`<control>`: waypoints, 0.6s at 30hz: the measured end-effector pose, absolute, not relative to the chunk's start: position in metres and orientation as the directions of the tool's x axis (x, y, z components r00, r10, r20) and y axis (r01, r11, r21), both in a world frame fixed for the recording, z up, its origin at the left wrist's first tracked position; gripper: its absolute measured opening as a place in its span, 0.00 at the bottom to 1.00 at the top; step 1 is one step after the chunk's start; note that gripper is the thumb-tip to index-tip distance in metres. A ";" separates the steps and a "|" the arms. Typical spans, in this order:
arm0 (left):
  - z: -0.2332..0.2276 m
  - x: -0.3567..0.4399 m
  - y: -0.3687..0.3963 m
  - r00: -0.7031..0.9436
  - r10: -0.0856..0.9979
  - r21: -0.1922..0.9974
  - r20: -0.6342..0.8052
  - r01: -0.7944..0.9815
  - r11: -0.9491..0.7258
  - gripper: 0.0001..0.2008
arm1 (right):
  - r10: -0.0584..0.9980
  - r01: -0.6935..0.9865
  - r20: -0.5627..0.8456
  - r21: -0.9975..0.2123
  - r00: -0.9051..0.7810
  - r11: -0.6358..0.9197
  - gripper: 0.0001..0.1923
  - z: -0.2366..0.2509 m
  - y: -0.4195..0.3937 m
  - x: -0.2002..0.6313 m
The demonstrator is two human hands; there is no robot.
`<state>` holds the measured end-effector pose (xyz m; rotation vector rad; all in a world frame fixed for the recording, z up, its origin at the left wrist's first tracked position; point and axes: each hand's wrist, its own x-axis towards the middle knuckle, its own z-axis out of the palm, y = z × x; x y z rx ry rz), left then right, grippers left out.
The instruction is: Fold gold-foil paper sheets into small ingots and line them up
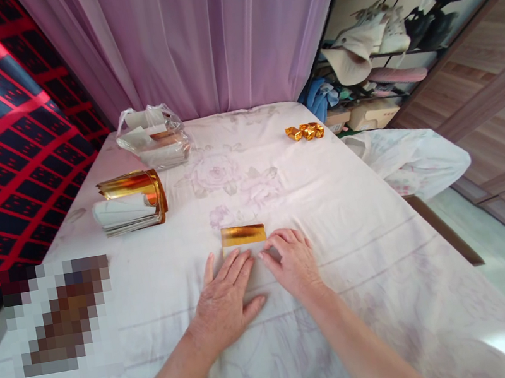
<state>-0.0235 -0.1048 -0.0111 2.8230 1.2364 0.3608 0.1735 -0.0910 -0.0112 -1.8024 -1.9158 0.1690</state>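
A small sheet of gold foil paper (243, 236) lies on the cloth in front of me, its gold band at the far side and a pale part nearer me. My left hand (224, 297) rests flat with spread fingers, fingertips over the near left part of the sheet. At the sheet's right edge, my right hand (292, 260) has its thumb and forefinger close together, pinching the corner, with the other fingers curled. The fingers partly hide the sheet's near edge.
Curled gold sheets with white backs (133, 205) stand at the left, near a clear plastic bag (156, 140) of papers. Several folded gold pieces (305, 132) lie at the far right. A blurred patch (62, 318) covers something left. A white bag (420, 159) hangs beyond the table's right edge.
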 end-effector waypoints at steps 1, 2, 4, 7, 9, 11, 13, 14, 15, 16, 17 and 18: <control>-0.012 -0.025 -0.105 0.654 0.730 0.124 0.195 0.722 -0.680 0.30 | 0.962 0.901 0.273 -0.418 0.002 0.117 0.03 -0.011 -0.091 0.173; -0.012 -0.027 -0.105 0.654 0.731 0.120 0.194 0.724 -0.679 0.30 | 0.961 0.901 0.277 -0.418 0.002 0.119 0.03 -0.012 -0.091 0.173; -0.012 -0.031 -0.104 0.653 0.733 0.112 0.193 0.727 -0.677 0.30 | 0.958 0.901 0.286 -0.417 0.003 0.122 0.03 -0.012 -0.091 0.173; -0.011 -0.038 -0.105 0.652 0.732 0.082 0.198 0.733 -0.676 0.30 | 0.958 0.901 0.285 -0.418 0.006 0.119 0.03 -0.012 -0.090 0.173; -0.010 -0.043 -0.105 0.652 0.731 0.053 0.199 0.738 -0.673 0.30 | 0.960 0.900 0.280 -0.420 0.007 0.116 0.03 -0.012 -0.090 0.173; -0.009 -0.049 -0.105 0.651 0.734 0.029 0.194 0.744 -0.668 0.30 | 0.960 0.900 0.278 -0.421 0.006 0.116 0.03 -0.013 -0.090 0.173; -0.008 -0.055 -0.105 0.645 0.741 0.018 0.188 0.752 -0.659 0.30 | 0.959 0.899 0.282 -0.421 0.004 0.120 0.02 -0.013 -0.090 0.173; -0.008 -0.057 -0.105 0.641 0.745 0.016 0.185 0.756 -0.654 0.30 | 0.958 0.899 0.286 -0.421 0.004 0.122 0.02 -0.013 -0.090 0.173; -0.008 -0.059 -0.105 0.636 0.750 0.015 0.181 0.761 -0.648 0.30 | 0.957 0.898 0.291 -0.422 0.005 0.123 0.02 -0.013 -0.090 0.173; -0.008 -0.061 -0.105 0.632 0.754 0.016 0.179 0.765 -0.644 0.30 | 0.955 0.898 0.296 -0.422 0.008 0.123 0.02 -0.014 -0.090 0.173; -0.008 -0.063 -0.106 0.628 0.758 0.016 0.179 0.768 -0.640 0.30 | 0.954 0.899 0.300 -0.421 0.011 0.122 0.02 -0.014 -0.090 0.173; -0.008 -0.065 -0.106 0.624 0.761 0.014 0.177 0.771 -0.636 0.30 | 0.953 0.899 0.303 -0.420 0.013 0.122 0.02 -0.014 -0.090 0.173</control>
